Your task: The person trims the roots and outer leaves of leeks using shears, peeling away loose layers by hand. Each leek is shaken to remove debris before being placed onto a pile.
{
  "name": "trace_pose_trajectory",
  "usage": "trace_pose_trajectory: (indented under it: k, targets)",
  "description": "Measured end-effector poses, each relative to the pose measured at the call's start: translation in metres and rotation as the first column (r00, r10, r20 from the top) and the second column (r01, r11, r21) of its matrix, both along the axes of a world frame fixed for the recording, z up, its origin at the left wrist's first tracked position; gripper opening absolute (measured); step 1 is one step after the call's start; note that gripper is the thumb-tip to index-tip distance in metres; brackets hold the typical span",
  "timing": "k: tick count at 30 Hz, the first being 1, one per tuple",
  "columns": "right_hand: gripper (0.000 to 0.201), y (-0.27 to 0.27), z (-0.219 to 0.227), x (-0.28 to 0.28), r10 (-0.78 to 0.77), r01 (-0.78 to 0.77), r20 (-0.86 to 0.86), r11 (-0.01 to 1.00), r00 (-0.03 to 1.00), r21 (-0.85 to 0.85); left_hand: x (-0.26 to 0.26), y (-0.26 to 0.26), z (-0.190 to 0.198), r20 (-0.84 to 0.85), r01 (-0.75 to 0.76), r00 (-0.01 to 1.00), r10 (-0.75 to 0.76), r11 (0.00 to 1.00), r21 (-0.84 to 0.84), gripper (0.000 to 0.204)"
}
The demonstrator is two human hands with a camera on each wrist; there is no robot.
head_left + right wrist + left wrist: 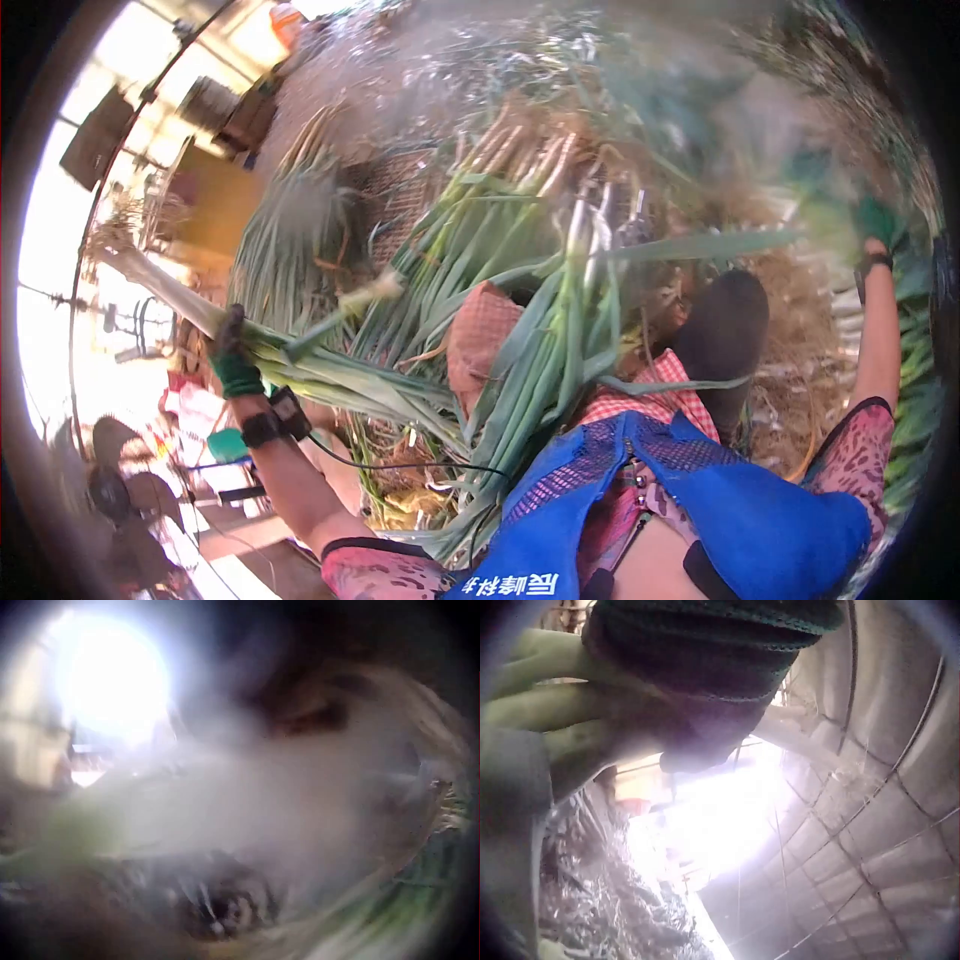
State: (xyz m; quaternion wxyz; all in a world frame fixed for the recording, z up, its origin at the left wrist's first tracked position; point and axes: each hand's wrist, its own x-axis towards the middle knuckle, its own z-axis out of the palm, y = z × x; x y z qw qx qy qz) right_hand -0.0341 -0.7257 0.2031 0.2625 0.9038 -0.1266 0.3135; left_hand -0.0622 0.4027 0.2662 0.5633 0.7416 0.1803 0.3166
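My left hand [236, 362], in a dark green glove, grips a thick leek [165, 280] at the left. Its white shank and bushy roots point to the upper left, and its green leaves trail right toward my lap. In the left wrist view the glove [705, 652] curls over the pale green leaves [555, 705]. My right hand [880, 222], also green-gloved, is stretched far out to the right beside a blurred pale green leaf [825, 212]. Blur hides its fingers, and I cannot tell whether it holds anything.
Several leeks [590, 270] lie across my lap, with more piles [440, 235] in front and another bundle [285, 230] at the left. Stripped leaves [480, 60] cover the ground at the back. A dark boot [730, 310] and leek rows [915, 390] are at the right.
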Motion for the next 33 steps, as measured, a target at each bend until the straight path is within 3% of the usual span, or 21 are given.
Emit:
trace_pose_trajectory:
  k: [2,3,5,7,8,10,13,14,15,16,19,20,21,22,24,26,28,30,31,32,33]
  targets:
    - [0.041,0.022,0.006,0.028,0.035,-0.036,0.016,0.996,0.999,0.086,-0.018,0.011,0.037,0.013,-0.123,0.992,0.123,0.992,0.029,0.026]
    - [0.04,0.041,0.011,0.042,0.076,-0.081,0.039,0.986,0.996,0.147,-0.027,0.001,0.055,0.034,-0.125,0.992,0.124,0.992,0.029,0.035]
    - [0.038,0.099,0.026,0.073,0.21,-0.228,0.094,0.937,0.973,0.266,-0.031,0.014,0.076,-0.003,-0.151,0.988,0.153,0.979,0.138,0.035]
    - [0.036,0.183,0.05,0.104,0.404,-0.427,0.146,0.816,0.903,0.389,-0.028,-0.008,0.095,-0.009,-0.095,0.995,0.1,0.968,0.232,0.035]
    - [0.035,0.232,0.063,0.117,0.504,-0.523,0.175,0.722,0.846,0.452,-0.025,-0.039,0.107,-0.011,-0.134,0.989,0.144,0.943,0.305,0.033]
    - [0.033,0.33,0.089,0.129,0.687,-0.669,0.226,0.489,0.691,0.56,-0.009,-0.056,0.118,-0.05,-0.071,0.994,0.094,0.935,0.349,0.027]
    - [0.03,0.473,0.11,0.114,0.885,-0.727,0.286,0.082,0.367,0.682,0.01,-0.104,0.138,-0.139,0.16,0.986,-0.087,0.691,0.705,0.019]
    - [0.029,0.516,0.112,0.103,0.921,-0.702,0.303,-0.047,0.246,0.711,0.02,-0.105,0.14,-0.075,0.105,0.993,-0.09,0.411,0.905,0.017]
    - [0.028,0.556,0.111,0.089,0.938,-0.665,0.322,-0.16,0.127,0.73,0.036,-0.105,0.139,-0.016,0.026,0.993,-0.117,0.083,0.996,0.015]
    - [0.027,0.594,0.106,0.072,0.941,-0.62,0.339,-0.257,0.016,0.741,0.048,-0.105,0.136,0.03,-0.072,0.986,-0.166,-0.252,0.965,0.013]
    - [0.024,0.675,0.07,0.025,0.909,-0.513,0.372,-0.414,-0.189,0.752,0.069,-0.153,0.138,-0.14,0.15,0.953,-0.269,0.018,0.988,0.019]
    - [0.023,0.687,0.057,0.011,0.916,-0.522,0.344,-0.401,-0.207,0.753,0.063,-0.183,0.143,-0.2,0.246,0.926,-0.319,0.11,0.963,0.019]
    - [0.022,0.692,0.042,0.001,0.929,-0.54,0.304,-0.371,-0.213,0.755,0.045,-0.223,0.151,-0.196,0.468,0.876,-0.44,0.682,0.562,0.018]
    - [0.019,0.692,0.028,-0.008,0.955,-0.602,0.236,-0.295,-0.177,0.742,0.044,-0.232,0.154,-0.245,0.438,0.899,-0.364,0.74,0.51,0.022]
    - [0.018,0.652,0.016,-0.036,0.951,-0.656,-0.088,-0.136,-0.296,0.742,0.049,-0.225,0.155,-0.275,0.374,0.926,-0.257,0.708,0.599,0.028]
    - [0.023,0.61,0.003,-0.066,0.899,-0.495,-0.112,-0.126,-0.422,0.86,0.061,-0.199,0.15,-0.294,0.33,0.939,-0.178,0.704,0.629,0.034]
    - [0.026,0.566,-0.006,-0.062,0.725,-0.313,-0.28,0.093,-0.629,0.945,0.075,-0.187,0.143,-0.325,0.279,0.944,-0.059,0.67,0.688,0.04]
    - [0.038,0.545,-0.007,-0.046,0.617,-0.26,-0.445,0.369,-0.649,0.892,0.083,-0.183,0.135,-0.346,0.224,0.933,0.098,0.593,0.773,0.046]
    - [0.042,0.502,0.009,0.006,0.595,-0.242,-0.505,0.467,-0.625,0.85,0.084,-0.174,0.117,-0.355,0.236,0.922,0.154,0.502,0.832,0.049]
    - [0.041,0.465,0.025,0.051,0.633,-0.271,-0.615,0.56,-0.47,0.783,0.084,-0.168,0.102,-0.355,0.249,0.91,0.213,0.404,0.88,0.052]
    - [0.04,0.439,0.042,0.084,0.687,-0.288,-0.687,0.625,-0.238,0.725,0.075,-0.193,0.101,-0.403,0.282,0.866,0.297,0.376,0.883,0.051]
